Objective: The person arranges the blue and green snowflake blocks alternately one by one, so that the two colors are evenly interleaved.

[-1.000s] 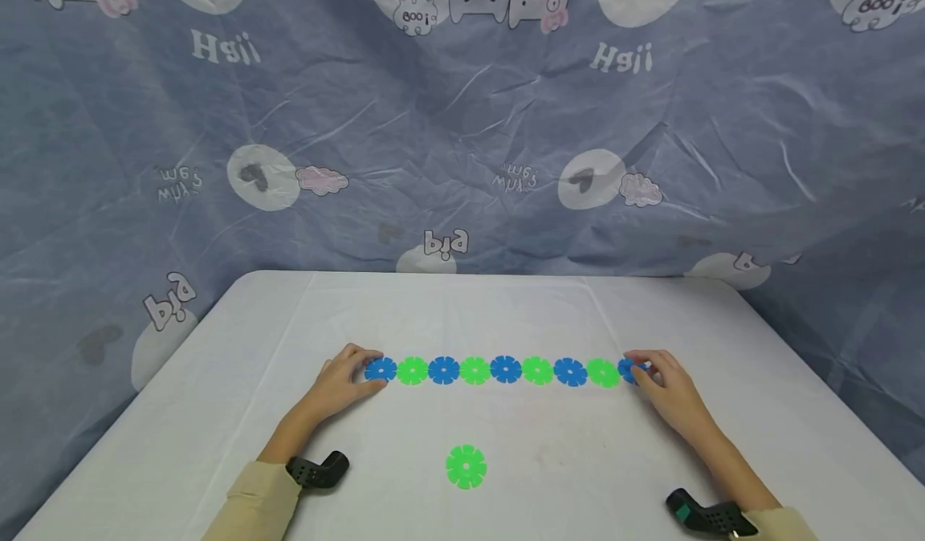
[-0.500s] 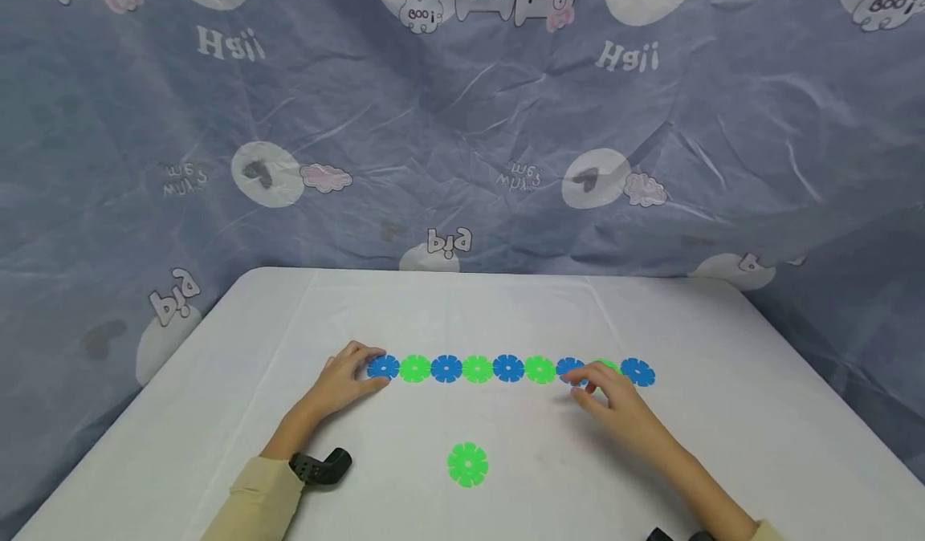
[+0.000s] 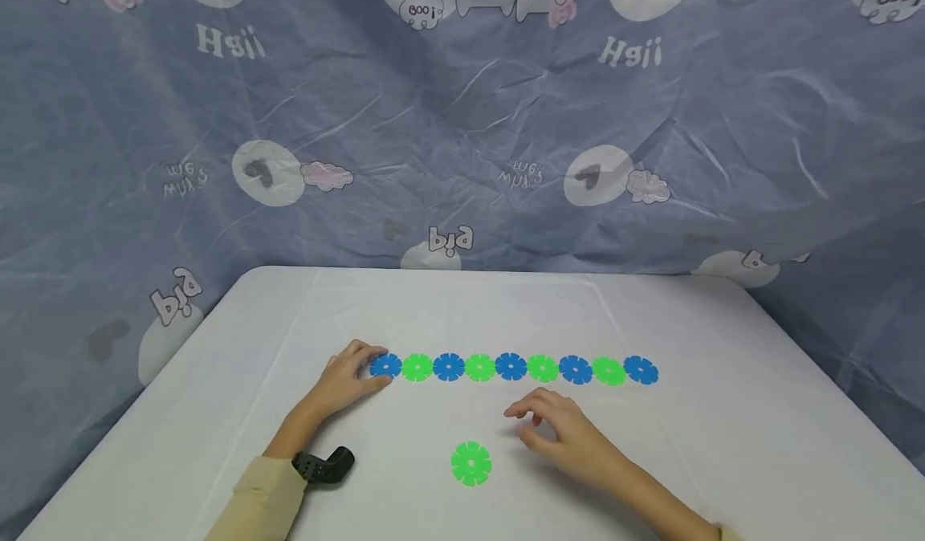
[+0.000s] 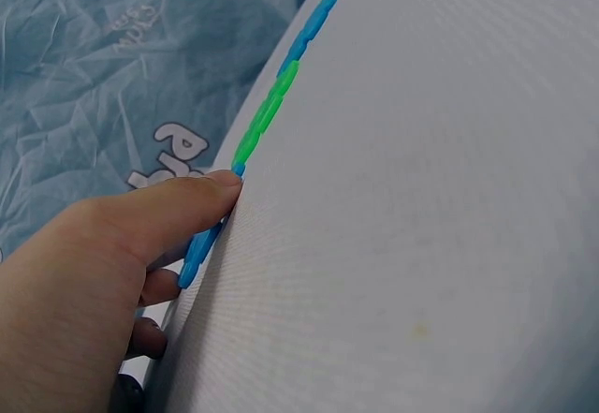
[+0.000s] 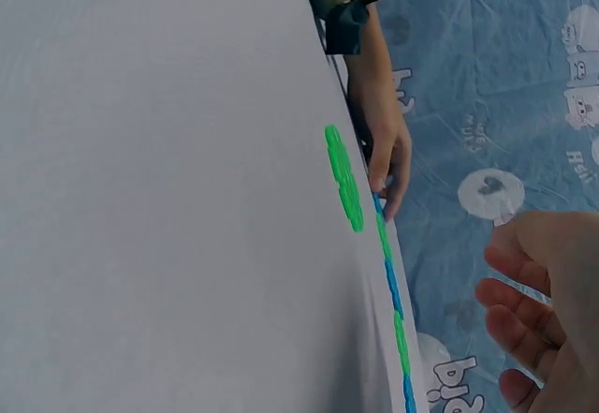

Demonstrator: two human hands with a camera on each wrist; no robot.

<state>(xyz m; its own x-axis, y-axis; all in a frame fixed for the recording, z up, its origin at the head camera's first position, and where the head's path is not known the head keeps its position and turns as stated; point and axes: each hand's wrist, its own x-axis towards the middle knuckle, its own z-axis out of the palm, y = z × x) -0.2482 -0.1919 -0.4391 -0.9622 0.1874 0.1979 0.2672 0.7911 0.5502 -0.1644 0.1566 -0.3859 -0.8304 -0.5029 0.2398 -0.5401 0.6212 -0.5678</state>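
A straight row of blue and green flower-shaped notched discs (image 3: 511,367) lies across the white table, colours alternating. At its left end my left hand (image 3: 350,379) holds the blue notched disc (image 3: 386,366) between thumb and fingers. The left wrist view shows the thumb (image 4: 201,198) on that disc's edge. Nearer to me lies a single loose green notched disc (image 3: 471,464), apart from the row. Above and to the right of it hovers my right hand (image 3: 564,433), fingers loosely bent and holding nothing. The rightmost disc is a blue notched disc (image 3: 641,370).
The white table (image 3: 289,316) ends at a far edge behind the row. A blue-grey printed curtain (image 3: 433,124) hangs behind and around it. On my left wrist sits a black camera mount (image 3: 325,466).
My right hand has let go of the blue disc at the row's right end and moved left and nearer, close to the loose green disc. My left hand stays on its disc.
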